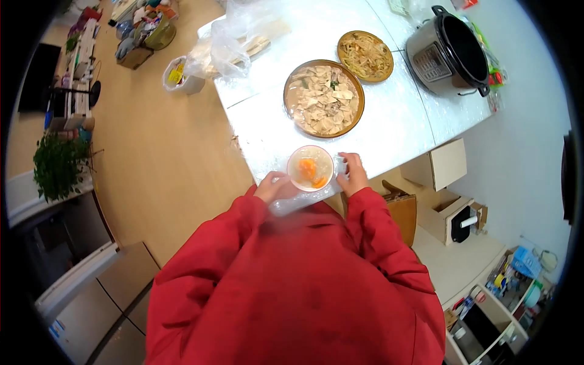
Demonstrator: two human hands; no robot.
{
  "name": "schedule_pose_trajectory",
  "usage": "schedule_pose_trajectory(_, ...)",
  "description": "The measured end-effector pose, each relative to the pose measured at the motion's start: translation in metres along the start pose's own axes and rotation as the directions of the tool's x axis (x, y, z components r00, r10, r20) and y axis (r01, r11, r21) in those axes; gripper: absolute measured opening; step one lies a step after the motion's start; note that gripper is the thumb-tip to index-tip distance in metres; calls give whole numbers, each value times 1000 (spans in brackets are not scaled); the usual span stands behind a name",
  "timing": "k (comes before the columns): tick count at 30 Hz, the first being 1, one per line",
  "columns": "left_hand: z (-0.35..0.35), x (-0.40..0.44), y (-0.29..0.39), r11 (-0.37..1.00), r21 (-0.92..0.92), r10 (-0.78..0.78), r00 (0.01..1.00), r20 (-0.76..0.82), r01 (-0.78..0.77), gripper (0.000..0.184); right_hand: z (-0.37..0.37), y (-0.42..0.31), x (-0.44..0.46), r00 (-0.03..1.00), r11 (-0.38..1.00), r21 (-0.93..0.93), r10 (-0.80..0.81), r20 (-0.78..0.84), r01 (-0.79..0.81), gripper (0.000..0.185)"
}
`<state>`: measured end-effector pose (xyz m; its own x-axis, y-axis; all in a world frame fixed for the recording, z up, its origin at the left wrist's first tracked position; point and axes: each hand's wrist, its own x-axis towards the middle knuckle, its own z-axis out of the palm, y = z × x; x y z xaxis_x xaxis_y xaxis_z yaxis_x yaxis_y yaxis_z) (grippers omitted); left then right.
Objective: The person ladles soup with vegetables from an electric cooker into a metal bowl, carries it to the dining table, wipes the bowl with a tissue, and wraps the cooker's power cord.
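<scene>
A small round bowl [310, 190] stands near the table's front edge, holding pale soup with orange chunks [308, 166]. On its left side is my left hand [272, 186], fingers loosely bent and nothing seen in them; whether it touches the bowl I cannot tell. To the right, my right hand [353, 174] has its thumb and fingers apart in a curve, with a small gap to the bowl. Beyond the bowl sits a large brown-rimmed dish [363, 104] of flat beige pieces in broth. Behind that is a smaller brown plate [390, 64] of shredded food.
An electric pressure cooker [429, 61] without its lid stands at the table's right. Clear plastic bags [230, 45] lie at the far left corner, near a white bin [191, 84] on the floor. Below the table's right edge is a brown chair [398, 213].
</scene>
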<state>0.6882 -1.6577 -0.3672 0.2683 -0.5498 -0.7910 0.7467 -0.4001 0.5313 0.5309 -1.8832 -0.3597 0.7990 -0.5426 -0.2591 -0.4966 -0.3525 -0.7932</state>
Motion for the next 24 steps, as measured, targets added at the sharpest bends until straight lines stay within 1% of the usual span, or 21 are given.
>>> schedule_pose_trajectory(1, -5, -9, -2, 999, 37, -3, 1000, -29, 4, 30, -8, -5, 7, 992, 996, -29, -82, -96, 80, 42)
schedule_pose_trajectory(2, -13, -14, -9, 999, 43, 36, 997, -61, -33, 27, -14, -10, 17, 968, 986, -62, -164, -191, 155, 32)
schedule_pose_trajectory(3, -24, -17, -18, 996, 52, 75, 993, -92, -71, 26, -17, -19, 28, 945, 978, -37, -209, -253, 206, 23)
schedule_pose_trajectory(4, -34, -22, -24, 992, 63, 116, 986, -121, -109, 28, -19, -26, 40, 943, 972, -61, -233, -239, 225, 21)
schedule_pose_trajectory(6, -56, -37, -37, 992, -64, 90, 961, -263, -110, 31, -18, -40, 63, 941, 963, -65, -268, -207, 260, 20)
schedule_pose_trajectory(8, -89, -50, -62, 974, -188, 42, 916, -400, -127, 33, -9, -36, 84, 929, 941, -139, -330, -171, 308, 20)
schedule_pose_trajectory(9, -112, -51, -84, 959, -245, 12, 885, -466, -142, 33, -4, -35, 92, 921, 927, -175, -358, -153, 332, 20)
schedule_pose_trajectory(11, -158, -60, -133, 950, -276, -59, 784, -618, -145, 31, 0, -37, 103, 894, 880, -280, -430, -125, 384, 20)
schedule_pose_trajectory(12, -175, -68, -158, 949, -276, -74, 746, -661, -150, 32, 1, -38, 106, 880, 851, -330, -463, -109, 407, 21)
schedule_pose_trajectory(14, -212, -85, -225, 954, -252, -83, 664, -743, -163, 36, 4, -42, 109, 888, 845, -366, -450, -96, 389, 18)
schedule_pose_trajectory(15, -220, -98, -247, 952, -286, -161, 619, -768, -108, 37, 6, -42, 110, 892, 845, -378, -442, -94, 378, 16)
schedule_pose_trajectory(16, -223, -111, -268, 945, -310, -195, 575, -795, -107, 37, 7, -42, 110, 897, 844, -391, -432, -92, 367, 15)
schedule_pose_trajectory(17, -232, -120, -293, 925, -370, -268, 533, -802, -91, 35, 7, -41, 111, 907, 852, -392, -412, -90, 348, 14)
schedule_pose_trajectory(20, -221, -145, -293, 908, -395, -415, 441, -796, 141, 34, 6, -37, 112, 936, 878, -385, -341, -89, 284, 12)
schedule_pose_trajectory(21, -219, -147, -295, 915, -380, -399, 455, -796, 136, 36, 7, -35, 112, 946, 892, -371, -311, -91, 258, 12)
schedule_pose_trajectory(22, -219, -146, -296, 916, -382, -390, 506, -769, 126, 35, 7, -34, 112, 955, 905, -356, -282, -92, 232, 11)
schedule_pose_trajectory(24, -221, -142, -292, 917, -385, -368, 600, -710, 106, 35, 8, -33, 112, 956, 900, -370, -280, -88, 229, 12)
